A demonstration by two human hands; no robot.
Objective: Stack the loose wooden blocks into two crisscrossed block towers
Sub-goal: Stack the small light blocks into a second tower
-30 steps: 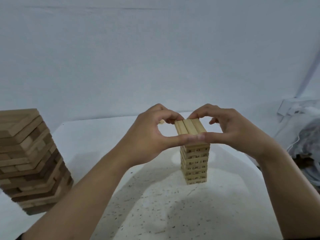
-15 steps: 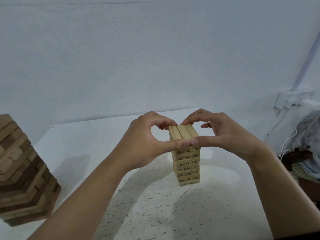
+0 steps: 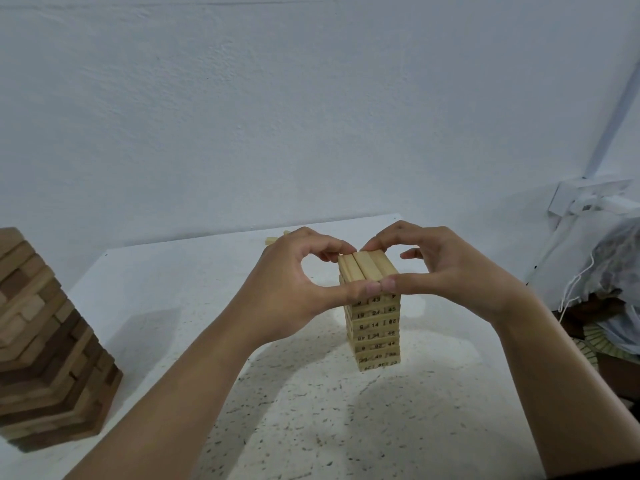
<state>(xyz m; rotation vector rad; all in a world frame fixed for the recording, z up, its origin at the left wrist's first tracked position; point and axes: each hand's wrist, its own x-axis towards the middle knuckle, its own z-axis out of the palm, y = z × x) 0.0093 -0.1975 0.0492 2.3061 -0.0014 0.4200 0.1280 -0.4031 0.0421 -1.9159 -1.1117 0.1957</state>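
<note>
Little has changed: the left hand (image 3: 294,289) and right hand (image 3: 446,271) still pinch the top three blocks (image 3: 367,268) of the numbered tower (image 3: 375,336) at frame centre (squaring them, I judge); the bigger tower (image 3: 45,358) stands lower left.

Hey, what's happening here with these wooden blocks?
A person seems to be squaring up the top layer of a small numbered tower on the white table. The left hand and right hand pinch that layer between thumbs and fingers. A bigger tower stands at the left; loose blocks lie behind the hands.
</note>
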